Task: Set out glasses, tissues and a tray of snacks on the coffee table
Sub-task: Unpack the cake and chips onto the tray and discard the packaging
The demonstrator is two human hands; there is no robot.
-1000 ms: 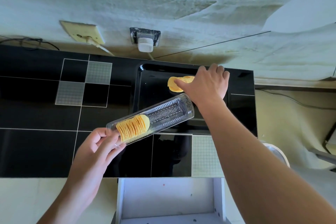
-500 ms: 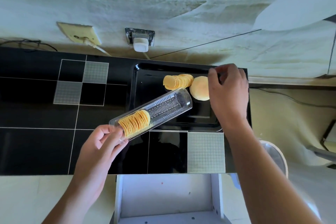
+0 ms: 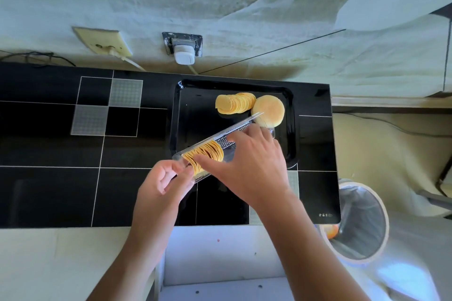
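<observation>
Mid-frame: left hand (image 3: pixel 162 184) pinching near end of clear chip sleeve (image 3: pixel 221 148), tilted over black tray (image 3: pixel 179 129) prob. to unload. Right hand (image 3: pixel 254 166) fingers curled onto chips left in sleeve (image 3: pixel 205 154). Fanned chips (image 3: pixel 233 103) & bun (image 3: pixel 270 110) already upper tray, on black surface (image 3: pixel 49 190).

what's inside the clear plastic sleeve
A short stack of crisps at the end that the left hand grips. The right hand covers the middle; the far end looks empty.

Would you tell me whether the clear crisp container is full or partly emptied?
Partly emptied: the clear crisp container holds crisps only at the end near the left hand; its far stretch shows bare liner.
</observation>
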